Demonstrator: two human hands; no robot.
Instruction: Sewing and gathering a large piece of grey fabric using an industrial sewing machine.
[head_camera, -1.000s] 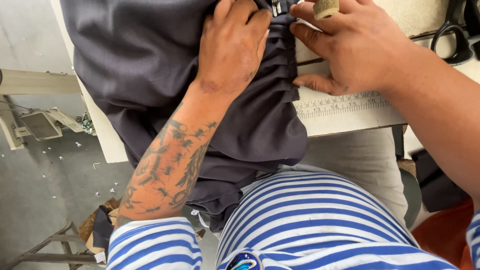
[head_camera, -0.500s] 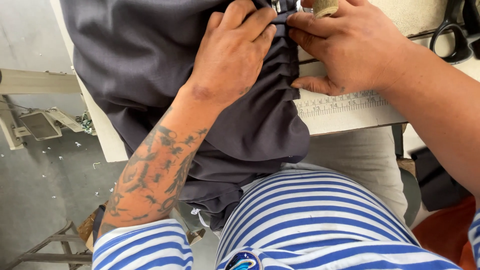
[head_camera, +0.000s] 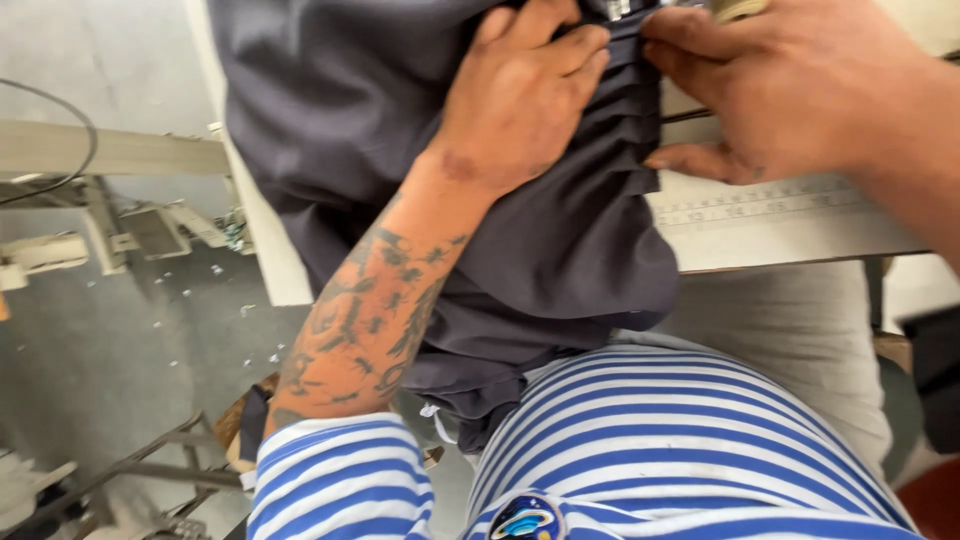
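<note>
At the bottom of the frame, closest to the camera, was the person's striped shirt (head_camera: 640, 440), soft cloth with blue and white bands curving around the belly. A small round patch (head_camera: 528, 518) sat on it at the bottom edge.

Just above the shirt hung the dark grey cloth (head_camera: 400, 120). It looked smooth and a bit heavy. It filled the upper middle of the frame and drooped down off the table edge toward the person's lap. Near the top right it was bunched into many small folds, like little steps.

The left forearm, covered in dark drawings, ran from the lower left up to the top middle. The left hand (head_camera: 520, 100) lay flat on the cloth with its fingers bent, pressing on the folds and pinching them.

The right hand (head_camera: 790, 90) came in from the upper right. Its fingers were curled and touched the edge of the folds, and its thumb stuck out below. I could not tell if it truly gripped the cloth.

Under that hand lay the pale flat table (head_camera: 780, 230) with a ruler strip (head_camera: 760, 205) of little marks.

On the left, farthest away, was the grey floor (head_camera: 100, 350) with tiny white scraps.
</note>
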